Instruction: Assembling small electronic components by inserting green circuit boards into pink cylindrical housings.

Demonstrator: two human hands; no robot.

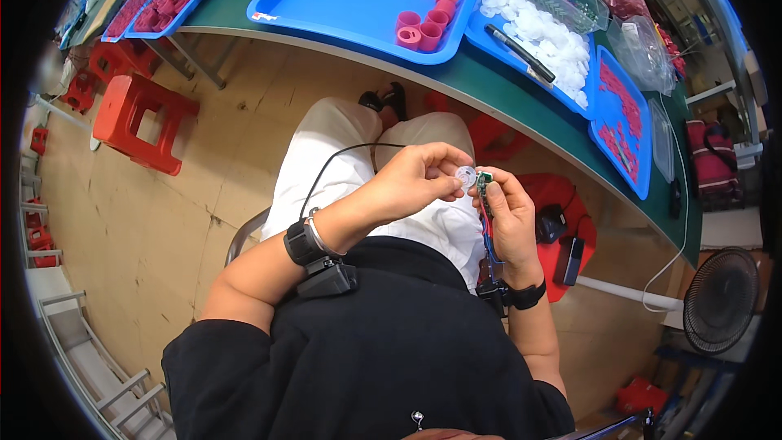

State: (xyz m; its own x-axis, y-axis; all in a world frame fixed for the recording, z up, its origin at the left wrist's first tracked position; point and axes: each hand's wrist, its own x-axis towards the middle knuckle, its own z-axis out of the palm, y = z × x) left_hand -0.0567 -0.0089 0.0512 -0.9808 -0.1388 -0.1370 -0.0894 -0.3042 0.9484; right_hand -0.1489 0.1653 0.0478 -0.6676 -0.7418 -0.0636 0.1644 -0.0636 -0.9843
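A green table (505, 85) carries a wide blue tray (358, 0). Left of the wide tray lies a second blue tray (165, 33); just right of it, a third blue tray (479, 29); farther right, a fourth blue tray (638, 187), then a clear plastic tray (662, 143).

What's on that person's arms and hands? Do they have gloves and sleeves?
The left hand and right hand wear no gloves. Black sleeves are short. Left wrist: black strap, boxy device, shiny bangle, thin black cable. Right wrist: black band.
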